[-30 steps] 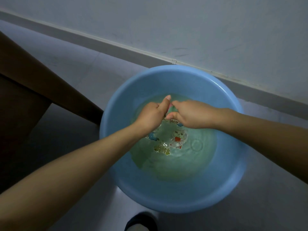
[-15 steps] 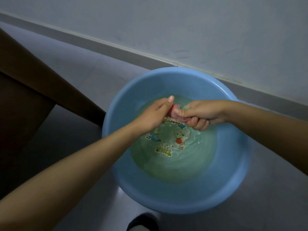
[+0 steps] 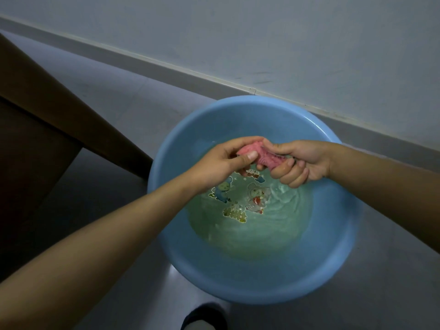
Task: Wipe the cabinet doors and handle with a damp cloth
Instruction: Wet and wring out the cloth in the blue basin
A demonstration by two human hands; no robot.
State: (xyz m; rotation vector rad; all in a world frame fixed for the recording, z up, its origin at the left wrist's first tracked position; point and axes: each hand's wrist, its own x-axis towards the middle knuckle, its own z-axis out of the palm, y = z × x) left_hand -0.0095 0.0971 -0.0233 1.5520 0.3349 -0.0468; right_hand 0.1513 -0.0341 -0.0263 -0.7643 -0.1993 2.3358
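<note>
Nearest us, a dark shoe [image 3: 203,316] is cut off by the frame edge. Over the basin [image 3: 262,282] we hold the cloth [image 3: 264,154] clear of the water [image 3: 250,225]: left hand [image 3: 221,160] pinching one end, right hand [image 3: 300,160] curled tight round the other, likely to wring it. The brown furniture [image 3: 47,110] is dim; we cannot tell whether it is the cabinet.

Pale wall [image 3: 309,39], grey floor [image 3: 133,101]

Your 2 hands cover most of the pink cloth [image 3: 264,156]; the dark foot [image 3: 204,317] and brown furniture [image 3: 35,129] run off frame.
</note>
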